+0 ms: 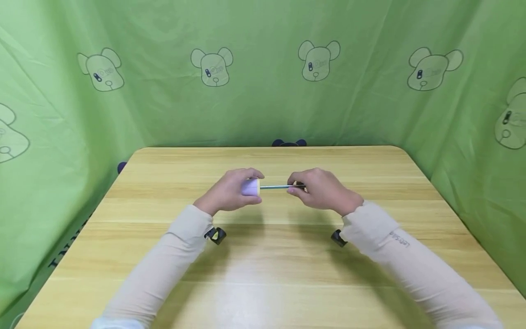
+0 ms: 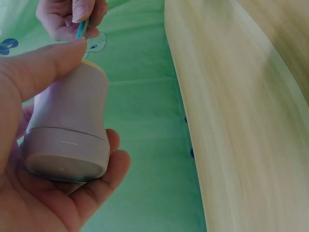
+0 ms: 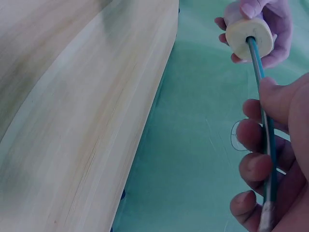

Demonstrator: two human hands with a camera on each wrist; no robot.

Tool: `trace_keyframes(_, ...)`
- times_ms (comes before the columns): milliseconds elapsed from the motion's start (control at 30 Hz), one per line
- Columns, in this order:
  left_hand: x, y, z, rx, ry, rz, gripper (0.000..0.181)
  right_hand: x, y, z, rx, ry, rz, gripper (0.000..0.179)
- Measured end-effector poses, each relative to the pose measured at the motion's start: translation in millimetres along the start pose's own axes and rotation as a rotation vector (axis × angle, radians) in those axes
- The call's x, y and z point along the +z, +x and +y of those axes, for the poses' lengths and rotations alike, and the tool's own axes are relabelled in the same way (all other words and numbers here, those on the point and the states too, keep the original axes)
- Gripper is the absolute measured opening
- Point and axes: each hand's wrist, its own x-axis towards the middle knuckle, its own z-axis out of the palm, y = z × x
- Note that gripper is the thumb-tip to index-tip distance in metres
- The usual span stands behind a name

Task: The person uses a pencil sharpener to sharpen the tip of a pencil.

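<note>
My left hand grips a lavender pencil sharpener, thumb and fingers wrapped round its waisted body. In the left wrist view, the sharpener's rounded base faces the camera. A thin teal pencil has one end in the hole of the sharpener's cream front. Near its other end, my right hand pinches the pencil between thumb and fingers. A whitish tip shows at the pencil's back end in the right wrist view. Both hands are raised over the table, the pencil roughly level between them.
A light wood-grain table with rounded far corners lies below. Green curtains printed with bear heads hang behind it and at both sides. Black wrist-worn devices sit under both cuffs.
</note>
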Motion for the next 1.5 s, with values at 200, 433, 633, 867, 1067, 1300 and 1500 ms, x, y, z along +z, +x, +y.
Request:
trace_keyframes(200, 2.6, 3.4, 0.5, 0.035, 0.077, -0.035, 0.049, 4.8, 3.9, -3.8, -0.008, -0.004, -0.032, 0.009)
trace_keyframes(433, 3.6, 5.6, 2.1, 0.056, 0.054, -0.052, 0.049, 9.4, 4.5, -3.6, -0.023, 0.028, -0.020, 0.007)
trace_keyframes(633, 3.5, 5.5, 0.2, 0.085, 0.040, -0.050, 0.047, 8.3, 2.8, -3.5, -0.019, 0.043, -0.014, 0.008)
trace_keyframes(867, 3.3, 4.7, -0.6, 0.096, 0.007, -0.040, 0.046, 7.2, 1.1, -1.5, -0.048, 0.039, 0.017, 0.007)
trace_keyframes(1067, 3.2, 5.0, -1.1, 0.092, 0.000, -0.030, 0.046, 6.5, 0.6, -0.8, -0.069, 0.019, 0.041, 0.006)
trace_keyframes(1300, 2.2, 4.7, 0.5, 0.085, -0.020, -0.021, 0.044, 6.2, -0.2, -0.1, -0.085, 0.013, 0.077, 0.006)
trace_keyframes(1500, -1.5, -0.1, -4.7, 0.042, -0.031, -0.004, 0.043, 3.2, -6.7, 10.3, -0.041, 0.019, 0.072, 0.008)
